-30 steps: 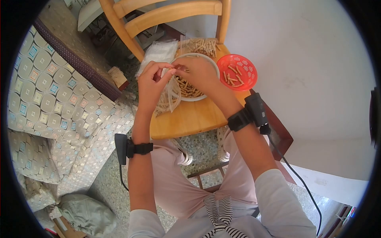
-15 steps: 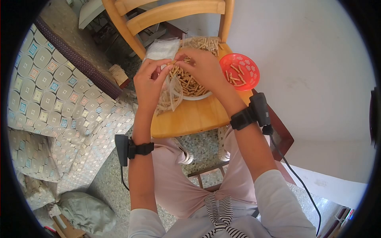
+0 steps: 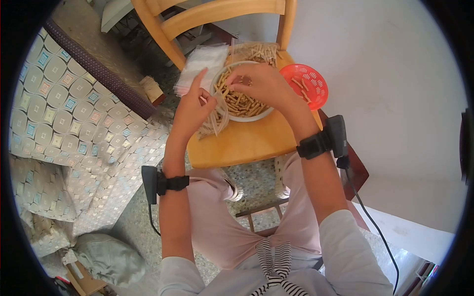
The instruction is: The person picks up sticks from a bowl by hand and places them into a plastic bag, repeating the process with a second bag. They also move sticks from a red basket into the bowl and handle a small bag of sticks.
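Observation:
My left hand point(image 3: 195, 111) is over the left side of the bowl, its index finger stretched out towards the flat clear plastic bags point(image 3: 202, 61) and its other fingers curled. Close to its thumb stands an open clear plastic bag point(image 3: 220, 116) with short brown stick-like pieces inside. Over the white bowl point(image 3: 245, 119), my right hand point(image 3: 261, 85) has thumb and index finger nearly together in a pinch. What they hold, if anything, I cannot make out among the brown stick pieces point(image 3: 242, 104) heaped below.
A red perforated basket point(image 3: 318, 89) with several stick pieces is at the right of the wooden chair seat point(image 3: 232, 150). Behind the bowl lies another filled plastic bag point(image 3: 256, 51). A patterned cloth-covered sofa point(image 3: 84, 123) is on the left, a white wall point(image 3: 385, 98) on the right.
My hands, which met at the fingertips over the bowl, have moved apart. The left index finger has straightened; the right hand has shifted slightly right. Fewer pieces show in the red basket.

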Demonstrator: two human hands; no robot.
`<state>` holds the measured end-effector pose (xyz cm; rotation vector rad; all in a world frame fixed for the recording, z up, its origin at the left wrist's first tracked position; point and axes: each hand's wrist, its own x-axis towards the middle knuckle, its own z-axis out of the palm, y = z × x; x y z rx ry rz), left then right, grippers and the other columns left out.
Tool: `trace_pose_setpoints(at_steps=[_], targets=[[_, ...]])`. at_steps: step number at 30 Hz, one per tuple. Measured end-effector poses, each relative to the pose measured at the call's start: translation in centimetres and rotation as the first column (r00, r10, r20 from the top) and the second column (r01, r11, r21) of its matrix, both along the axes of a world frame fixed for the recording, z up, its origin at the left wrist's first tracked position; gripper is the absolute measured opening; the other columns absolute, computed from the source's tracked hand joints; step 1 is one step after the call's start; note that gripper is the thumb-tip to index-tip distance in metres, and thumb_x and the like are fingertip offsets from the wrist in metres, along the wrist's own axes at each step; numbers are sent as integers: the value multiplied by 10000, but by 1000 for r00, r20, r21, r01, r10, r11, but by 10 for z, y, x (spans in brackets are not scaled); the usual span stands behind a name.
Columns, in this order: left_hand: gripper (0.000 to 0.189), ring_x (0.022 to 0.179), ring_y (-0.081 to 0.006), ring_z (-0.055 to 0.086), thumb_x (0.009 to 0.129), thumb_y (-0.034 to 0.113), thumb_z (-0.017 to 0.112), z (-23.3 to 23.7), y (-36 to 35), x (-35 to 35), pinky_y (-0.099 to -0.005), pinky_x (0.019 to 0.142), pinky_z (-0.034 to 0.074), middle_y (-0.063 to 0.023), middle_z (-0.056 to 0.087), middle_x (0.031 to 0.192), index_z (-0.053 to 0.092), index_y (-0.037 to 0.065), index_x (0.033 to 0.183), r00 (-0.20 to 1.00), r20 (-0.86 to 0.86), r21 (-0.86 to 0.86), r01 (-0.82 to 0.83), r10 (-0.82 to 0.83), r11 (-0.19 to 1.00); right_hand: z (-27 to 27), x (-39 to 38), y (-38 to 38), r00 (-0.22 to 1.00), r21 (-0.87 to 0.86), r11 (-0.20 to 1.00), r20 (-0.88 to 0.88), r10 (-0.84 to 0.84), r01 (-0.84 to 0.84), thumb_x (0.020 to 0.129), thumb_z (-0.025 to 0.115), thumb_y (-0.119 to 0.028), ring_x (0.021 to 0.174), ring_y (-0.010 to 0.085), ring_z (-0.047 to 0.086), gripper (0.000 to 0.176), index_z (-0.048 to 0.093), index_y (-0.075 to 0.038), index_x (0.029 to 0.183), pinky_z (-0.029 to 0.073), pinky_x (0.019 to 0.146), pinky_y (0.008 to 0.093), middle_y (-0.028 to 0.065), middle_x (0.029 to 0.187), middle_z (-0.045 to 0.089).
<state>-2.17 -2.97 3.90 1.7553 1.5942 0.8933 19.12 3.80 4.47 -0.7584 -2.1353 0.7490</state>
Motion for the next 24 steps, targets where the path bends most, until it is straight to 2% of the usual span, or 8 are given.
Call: trace_pose_setpoints(at_steps=[3, 10, 13, 15, 16, 18, 22, 24], targets=[[823, 673, -133, 562, 858, 89, 609, -3, 4, -1, -285, 692, 470, -56, 605, 736, 166, 92, 1552, 989, 146, 77, -43, 31, 996, 0, -5, -9, 996, -45, 997, 71, 62, -59, 828, 719, -184, 742, 192, 637, 147, 729, -95, 945, 499, 688, 323, 45, 838, 697], [840, 661, -99, 549, 879, 64, 585, -8, 12, -8, -247, 672, 463, -38, 612, 727, 88, 92, 1556, 966, 248, 92, -92, 67, 991, -23, -30, -15, 952, 37, 989, 279, 125, -141, 875, 659, -187, 804, 275, 655, 173, 726, -104, 1011, 514, 736, 371, 84, 888, 697], [810, 645, -98, 540, 892, 76, 582, -7, 12, -14, -248, 660, 462, -36, 611, 727, 110, 93, 1550, 977, 202, 136, -97, 68, 986, -24, -23, -6, 987, 22, 989, 57, 148, -149, 869, 653, -143, 858, 296, 656, 197, 714, -90, 1049, 517, 766, 385, 106, 943, 692], [658, 597, -82, 513, 904, 155, 634, -7, 10, -12, -240, 609, 432, -21, 566, 649, 349, 106, 1495, 966, 225, 135, -162, 129, 977, -19, -15, 1, 998, 16, 998, 17, 58, -58, 857, 645, -124, 897, 312, 655, 208, 723, -117, 1049, 517, 793, 404, 129, 976, 689], [658, 597, -82, 513, 904, 155, 634, -5, 10, -11, -240, 609, 432, -21, 566, 649, 349, 106, 1495, 965, 227, 136, -163, 130, 977, -14, -12, 3, 999, 6, 1000, -25, -30, 30, 844, 638, -106, 936, 329, 655, 229, 732, -145, 1049, 518, 819, 423, 151, 1008, 685], [465, 544, -78, 474, 888, 285, 698, 3, 8, -12, -246, 562, 391, -9, 491, 570, 604, 115, 1310, 988, -54, -19, -146, 145, 989, -31, -9, 9, 987, 104, 991, 128, -99, 86, 828, 665, -97, 933, 323, 656, 225, 723, -128, 1044, 517, 805, 410, 133, 1008, 687], [397, 509, -86, 443, 859, 385, 730, 8, 4, 4, -259, 534, 363, -2, 437, 525, 708, 122, 1155, 963, -116, 73, -236, 243, 969, -62, -9, 5, 845, 157, 981, 505, -177, 112, 786, 717, -108, 907, 290, 667, 213, 722, -134, 997, 522, 766, 397, 101, 970, 704], [426, 513, -101, 445, 845, 406, 740, 4, 6, 3, -272, 537, 372, -1, 453, 536, 698, 135, 1171, 953, -104, 147, -267, 284, 952, -68, -10, 8, 855, 128, 980, 481, -194, 151, 782, 723, -120, 888, 280, 671, 198, 724, -138, 979, 523, 756, 399, 93, 946, 710]])
